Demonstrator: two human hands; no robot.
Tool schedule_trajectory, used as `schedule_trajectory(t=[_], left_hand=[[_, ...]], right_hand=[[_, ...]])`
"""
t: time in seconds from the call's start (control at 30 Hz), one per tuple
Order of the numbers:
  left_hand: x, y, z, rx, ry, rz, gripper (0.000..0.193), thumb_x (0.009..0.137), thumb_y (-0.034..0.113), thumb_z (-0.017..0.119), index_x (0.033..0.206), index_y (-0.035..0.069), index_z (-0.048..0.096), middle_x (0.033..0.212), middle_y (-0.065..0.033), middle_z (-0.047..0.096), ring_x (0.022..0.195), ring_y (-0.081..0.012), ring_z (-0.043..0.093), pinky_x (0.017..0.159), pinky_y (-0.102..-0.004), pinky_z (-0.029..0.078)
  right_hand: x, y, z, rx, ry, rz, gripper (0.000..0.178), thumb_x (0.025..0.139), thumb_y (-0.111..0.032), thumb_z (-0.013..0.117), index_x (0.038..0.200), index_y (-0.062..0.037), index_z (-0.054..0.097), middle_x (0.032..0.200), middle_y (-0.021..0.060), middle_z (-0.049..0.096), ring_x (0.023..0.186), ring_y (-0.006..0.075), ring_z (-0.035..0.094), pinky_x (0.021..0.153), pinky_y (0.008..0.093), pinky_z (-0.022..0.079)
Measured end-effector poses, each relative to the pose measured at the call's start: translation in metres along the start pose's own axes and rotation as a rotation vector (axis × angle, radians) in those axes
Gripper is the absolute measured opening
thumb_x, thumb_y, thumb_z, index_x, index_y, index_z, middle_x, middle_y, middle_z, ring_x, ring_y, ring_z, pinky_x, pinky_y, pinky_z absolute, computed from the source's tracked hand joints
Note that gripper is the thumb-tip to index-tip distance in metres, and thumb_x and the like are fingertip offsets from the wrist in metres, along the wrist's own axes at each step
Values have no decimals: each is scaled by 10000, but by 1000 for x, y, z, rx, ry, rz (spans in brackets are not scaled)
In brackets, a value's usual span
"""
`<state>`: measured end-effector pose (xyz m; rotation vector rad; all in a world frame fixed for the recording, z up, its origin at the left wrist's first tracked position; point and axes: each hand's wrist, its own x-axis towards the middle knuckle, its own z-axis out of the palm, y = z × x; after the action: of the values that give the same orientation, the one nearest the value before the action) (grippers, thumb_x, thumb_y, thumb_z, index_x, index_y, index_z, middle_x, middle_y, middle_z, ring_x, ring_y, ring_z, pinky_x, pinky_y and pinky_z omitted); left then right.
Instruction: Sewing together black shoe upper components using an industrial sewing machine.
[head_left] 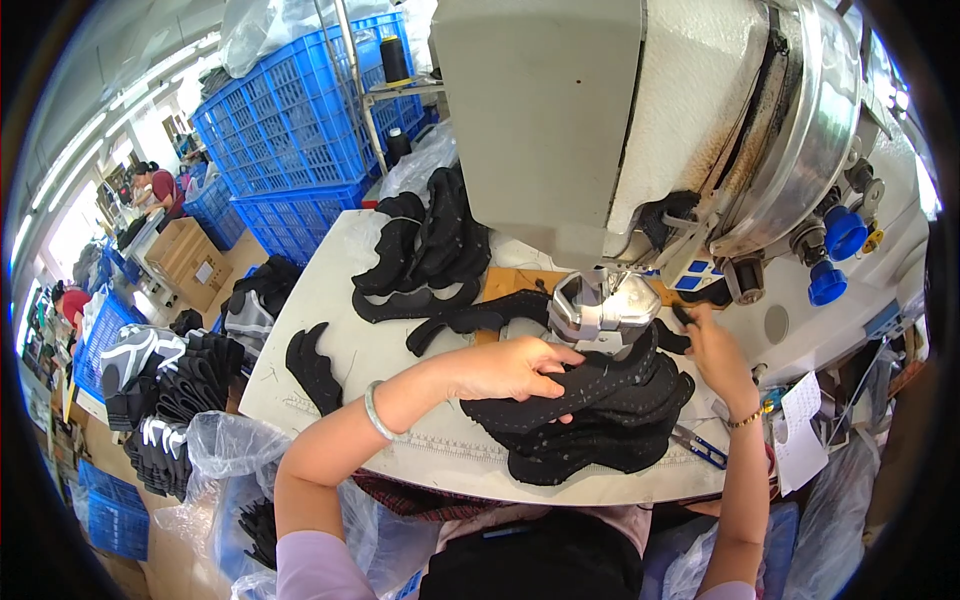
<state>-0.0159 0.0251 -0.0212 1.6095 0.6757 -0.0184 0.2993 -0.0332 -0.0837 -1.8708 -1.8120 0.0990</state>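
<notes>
My left hand (515,370) grips a black curved fabric piece (610,375), thumb on top and fingertips showing below its edge. That piece lies over a stack of similar black pieces (585,455) at the table's near side. To the right, my right hand (718,355) is closed, its fingertips pinching the dark end of a black fabric piece (672,338) beside the shiny metal part (600,305) under the sewing machine (540,110). How far that piece runs behind the stack is hidden. Left of the metal part, another black curved strip (480,320) lies on the table.
Black pieces are heaped (430,240) at the table's back left, with a lone one (313,365) at its left edge. Blue-handled snips (700,447) lie near my right forearm. Blue crates (290,120) stand beyond. Other people work far left.
</notes>
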Motion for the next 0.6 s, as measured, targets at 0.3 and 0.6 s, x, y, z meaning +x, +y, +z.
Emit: schedule_trajectory(t=[0.3,0.6], left_hand=[[-3,-2,1,-122,-73,63,578,861,-20,497,1393,-33,272,1201,-142,540,1056,-171,566,888,-276,445],[-9,10,31,-176,43,330,487,921,97,522,1362,2,337,1083,-92,583,940,-132,598,818,-263,485]], right_hand=[[-59,-112,-54,772,-166,-20,383,798,36,644,1162,-69,596,828,19,557,564,47,496,470,206,390],[-56,-132,-11,659,46,-127,349,813,-74,678,1099,-46,481,863,90,554,587,118,541,530,256,453]])
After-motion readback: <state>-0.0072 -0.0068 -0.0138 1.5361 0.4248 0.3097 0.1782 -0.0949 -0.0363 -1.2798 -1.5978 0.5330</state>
